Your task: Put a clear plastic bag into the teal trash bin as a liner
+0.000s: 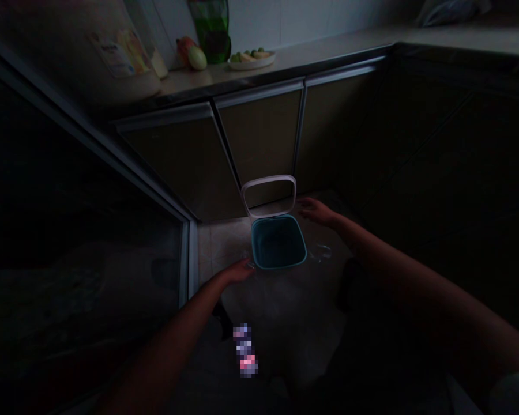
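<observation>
My left hand, grip unclear, and right hand, fingers parted, flank a square teal plastic bin, its pale rounded frame raised far-side, baring the mouth.

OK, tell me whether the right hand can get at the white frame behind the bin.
Probably yes: the right hand is close beside the white frame, and nothing visible seems to block the gap.

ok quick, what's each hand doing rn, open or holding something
Left hand: beside the teal bin; too dark to tell whether it grips anything.
Right hand: open, near the white frame, not gripping it.
</observation>
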A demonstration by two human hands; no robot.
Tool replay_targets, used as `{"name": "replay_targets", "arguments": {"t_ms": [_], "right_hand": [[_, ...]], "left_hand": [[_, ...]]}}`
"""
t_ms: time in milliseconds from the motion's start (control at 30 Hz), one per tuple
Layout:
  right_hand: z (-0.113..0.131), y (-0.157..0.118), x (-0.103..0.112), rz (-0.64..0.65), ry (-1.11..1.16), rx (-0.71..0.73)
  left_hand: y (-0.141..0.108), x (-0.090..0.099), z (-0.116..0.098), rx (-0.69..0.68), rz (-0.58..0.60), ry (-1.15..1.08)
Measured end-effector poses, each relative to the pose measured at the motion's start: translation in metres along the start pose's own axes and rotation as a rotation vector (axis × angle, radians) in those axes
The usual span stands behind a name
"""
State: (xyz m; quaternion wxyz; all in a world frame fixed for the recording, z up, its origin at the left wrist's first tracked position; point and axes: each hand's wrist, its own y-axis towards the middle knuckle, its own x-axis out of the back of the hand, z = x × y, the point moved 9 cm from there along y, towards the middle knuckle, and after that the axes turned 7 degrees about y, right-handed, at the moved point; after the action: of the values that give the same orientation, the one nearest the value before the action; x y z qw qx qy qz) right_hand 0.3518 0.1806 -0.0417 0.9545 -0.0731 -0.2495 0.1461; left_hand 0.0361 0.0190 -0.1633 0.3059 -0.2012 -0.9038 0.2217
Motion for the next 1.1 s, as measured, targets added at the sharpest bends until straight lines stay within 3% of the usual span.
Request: {"name": "replay_targets", "arguments": {"t_ms": [100,200,300,400,567,667,867,1100], "right_hand": [[-0.04,-0.006,-0.006,0.075,-0.311,-0.103],[-0.093,-0.026,-0.017,0.226,-0.568,-0.283],[-0.137,-0.053,-0.028,0.359,-0.628,-0.453],[-0.161,-0.076,-0.036,0.466,-0.606,-0.537],[-0.148,-0.088,-0.039,0.517,-0.495,-0.39],[-0.137,-0.103,-0.041,0.598,-0.438,-0.377],[-0.123,-0.148,-0.043,0.776,-0.356,-0.46],[-0.084,-0.17,-0.045,0.788,-0.009,-0.344]], "left_hand": [[0.001,0.005,0.005,0.1,-0.096,-0.051],[0.005,0.01,0.001,0.113,-0.172,-0.11],[0.007,0.02,-0.005,0.106,-0.26,-0.198],[0.008,0.026,-0.013,0.091,-0.316,-0.292],[0.002,0.025,-0.029,0.092,-0.388,-0.428],[-0.008,0.019,-0.034,0.116,-0.419,-0.501],[-0.043,0.021,-0.023,0.196,-0.482,-0.54],[-0.071,0.036,-0.022,0.209,-0.551,-0.584]]}}
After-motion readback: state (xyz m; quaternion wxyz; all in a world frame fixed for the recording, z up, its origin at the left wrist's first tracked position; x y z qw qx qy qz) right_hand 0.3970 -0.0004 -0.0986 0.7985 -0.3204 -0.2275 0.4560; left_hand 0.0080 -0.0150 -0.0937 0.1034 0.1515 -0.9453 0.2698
